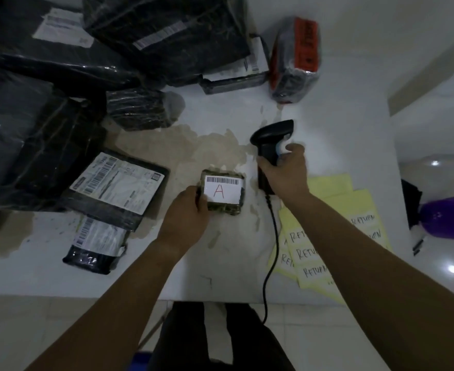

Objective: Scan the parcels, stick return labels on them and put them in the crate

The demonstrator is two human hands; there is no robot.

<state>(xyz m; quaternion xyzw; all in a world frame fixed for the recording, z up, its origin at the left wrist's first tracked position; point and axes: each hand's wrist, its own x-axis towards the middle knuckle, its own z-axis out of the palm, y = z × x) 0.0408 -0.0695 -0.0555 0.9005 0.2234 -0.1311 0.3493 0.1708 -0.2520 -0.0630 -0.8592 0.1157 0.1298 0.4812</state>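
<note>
1. Head view: parcel lies mid-surface, wrapped in dark greenish film. White label on top, with a barcode strip and a red "A".
2. Left hand grips the parcel's left edge, thumb curled over the top beside the label. Fingers on the underside are hidden.
3. Right hand is wrapped round the handle of the black scanner, just right of the parcel and not touching it. One finger sits at the pale trigger.
4. Scanner head is on the far side of the hand, nose pointing left. Can't tell if the butt rests on the surface.
5. Cable runs from the scanner butt to the near edge of the surface and drops over it.
6. Yellow label sheets, handwritten "RETURN", lie fanned at right, partly under the right forearm.
7. Flat parcel, black with a printed shipping label, lies left of the parcel, well apart from it. Short parcel lies just near of it, with their edges overlapping.
8. Black bags are piled far left, several showing barcode labels.
9. Orange parcel stands far, right of the bags.
10. Purple basket is at the right edge, off the surface.
11. The surface is white with worn tan patches around the parcel.
</note>
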